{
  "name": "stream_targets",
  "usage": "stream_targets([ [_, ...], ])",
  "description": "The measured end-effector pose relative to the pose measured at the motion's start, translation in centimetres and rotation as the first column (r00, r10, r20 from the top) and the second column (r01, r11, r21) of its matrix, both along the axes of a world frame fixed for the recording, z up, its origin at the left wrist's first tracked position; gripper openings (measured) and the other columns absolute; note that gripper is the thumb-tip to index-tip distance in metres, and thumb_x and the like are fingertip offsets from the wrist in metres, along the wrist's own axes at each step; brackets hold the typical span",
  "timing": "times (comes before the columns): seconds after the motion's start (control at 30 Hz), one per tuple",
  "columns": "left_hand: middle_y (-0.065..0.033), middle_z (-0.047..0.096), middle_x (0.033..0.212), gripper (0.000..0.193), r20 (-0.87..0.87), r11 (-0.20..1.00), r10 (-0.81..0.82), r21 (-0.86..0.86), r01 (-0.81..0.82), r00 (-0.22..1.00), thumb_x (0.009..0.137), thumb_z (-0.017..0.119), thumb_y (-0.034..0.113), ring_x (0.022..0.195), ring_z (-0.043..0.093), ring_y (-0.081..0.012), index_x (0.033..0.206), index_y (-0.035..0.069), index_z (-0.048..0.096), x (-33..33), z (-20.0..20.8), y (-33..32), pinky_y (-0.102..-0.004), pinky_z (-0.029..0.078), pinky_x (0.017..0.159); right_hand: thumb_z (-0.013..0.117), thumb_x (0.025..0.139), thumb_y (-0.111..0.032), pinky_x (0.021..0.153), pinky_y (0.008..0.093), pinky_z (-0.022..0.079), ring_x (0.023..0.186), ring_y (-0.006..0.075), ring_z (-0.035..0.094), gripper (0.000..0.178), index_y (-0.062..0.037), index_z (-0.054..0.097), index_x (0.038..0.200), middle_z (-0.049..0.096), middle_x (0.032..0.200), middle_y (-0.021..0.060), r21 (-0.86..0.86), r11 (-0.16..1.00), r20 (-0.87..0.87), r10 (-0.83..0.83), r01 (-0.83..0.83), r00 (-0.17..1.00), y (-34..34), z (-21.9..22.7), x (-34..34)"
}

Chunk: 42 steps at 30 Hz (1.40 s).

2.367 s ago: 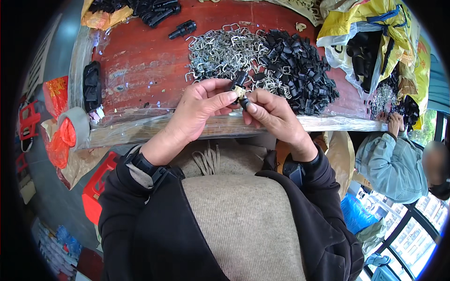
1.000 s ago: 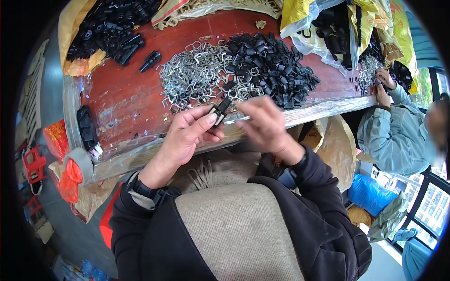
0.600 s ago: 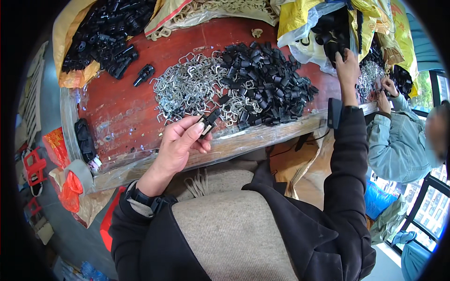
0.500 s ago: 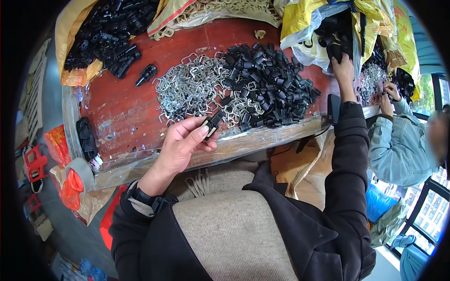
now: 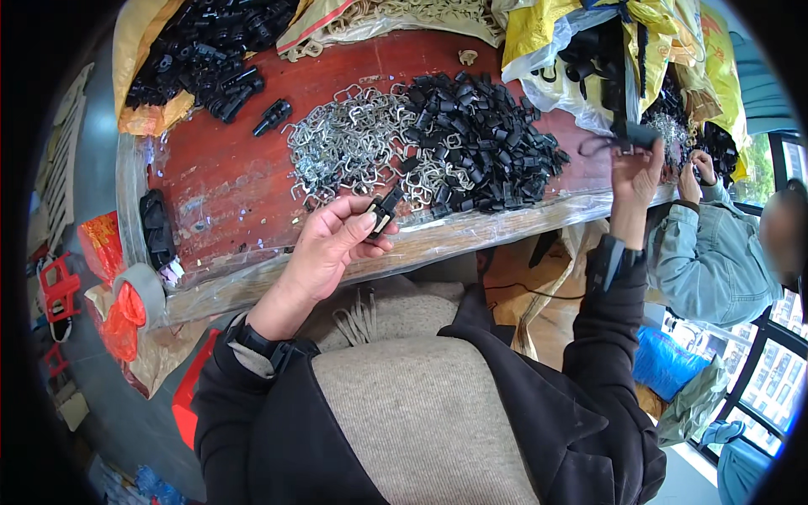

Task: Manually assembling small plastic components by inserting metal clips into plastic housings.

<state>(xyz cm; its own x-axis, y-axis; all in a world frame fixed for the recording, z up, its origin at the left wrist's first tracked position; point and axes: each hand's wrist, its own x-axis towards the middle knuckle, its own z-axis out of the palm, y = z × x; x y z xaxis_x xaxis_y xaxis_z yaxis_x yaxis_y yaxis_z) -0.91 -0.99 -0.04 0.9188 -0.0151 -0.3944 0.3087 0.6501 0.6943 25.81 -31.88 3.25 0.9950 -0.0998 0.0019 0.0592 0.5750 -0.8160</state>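
Observation:
My left hand pinches a small black plastic piece with a pale strip along it, above the table's near edge. Over at the right, my right hand has its fingers closed round a dark, rounded plastic part, smeared by motion. That hand is just in front of a yellow and white plastic bag holding black parts. Between the hands lies a heap of small black plastic pieces. Left of it, beyond my left hand, is a pile of bent silver metal clips.
A lone black fitting lies near an orange-lined sack of black fittings. Cream-coloured rings fill a sack at the back. A tape roll hangs at the left corner. At the right, a co-worker's hands are busy beside more piles.
My right hand has drawn back out of the bag toward me, bringing a dark plastic part with it. The left hand keeps its small black piece, nearly unmoved.

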Motion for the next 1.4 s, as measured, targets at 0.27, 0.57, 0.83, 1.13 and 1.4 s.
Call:
stream_targets([
  [0.27,-0.0130,0.058,0.091,0.033,0.023,0.998,0.058,-0.016,-0.058,0.998,0.082,0.053,0.016,0.070,0.057,-0.0114,0.109,-0.002,0.045,-1.5,0.5,0.5,-0.0206,0.049,0.061,0.044,0.083,-0.042,0.056,0.0312,0.042,0.060,0.0201,0.048,0.042,-0.0009,0.047,0.093,0.053,0.084,0.0141,0.451,0.691,-0.154,0.684,-0.565,0.713,8.4,-1.2,-10.3],
  [0.57,-0.0050,0.057,0.086,0.029,-0.051,1.000,0.017,0.021,-0.016,0.999,0.083,0.053,0.019,0.063,0.047,-0.0066,0.107,0.003,0.049,-1.6,0.7,0.7,-0.0179,0.040,0.056,0.073,0.063,-0.019,0.074,0.0219,0.037,0.082,0.0097,0.046,0.046,-0.0034,0.048,0.099,0.048,0.087,0.0012,-0.455,0.406,-0.140,0.847,-0.793,0.513,14.2,-1.6,-16.1],
  [0.83,-0.0017,0.056,0.076,0.022,-0.034,0.998,-0.049,-0.047,0.048,0.998,0.082,0.055,0.018,0.058,0.045,-0.0035,0.097,0.002,0.053,-0.4,0.6,1.7,-0.0163,0.036,0.048,0.076,0.058,-0.018,0.072,0.0236,0.039,0.082,0.0124,0.048,0.047,-0.0026,0.053,0.096,0.050,0.085,0.0035,-0.745,0.286,-0.088,0.853,-0.602,0.514,13.9,-2.0,-15.0],
  [1.13,-0.0022,0.055,0.073,0.025,-0.047,0.995,-0.092,0.030,0.094,0.995,0.080,0.058,0.017,0.057,0.046,-0.0041,0.097,0.000,0.052,0.0,0.7,1.5,-0.0165,0.037,0.047,0.076,0.056,-0.018,0.072,0.0268,0.040,0.082,0.0175,0.050,0.044,-0.0005,0.055,0.090,0.052,0.088,0.0082,-0.804,0.433,0.143,0.806,-0.408,0.575,13.0,-2.5,-13.9],
  [1.4,-0.0020,0.055,0.077,0.030,-0.066,0.975,-0.210,0.066,0.214,0.975,0.078,0.059,0.015,0.060,0.050,-0.0056,0.101,-0.001,0.049,0.3,1.0,0.1,-0.0163,0.043,0.050,0.076,0.057,-0.016,0.066,0.0308,0.043,0.077,0.0225,0.054,0.042,-0.0037,0.051,0.089,0.053,0.085,0.0116,-0.802,0.520,0.347,0.806,-0.293,0.480,13.9,-3.0,-16.5],
])
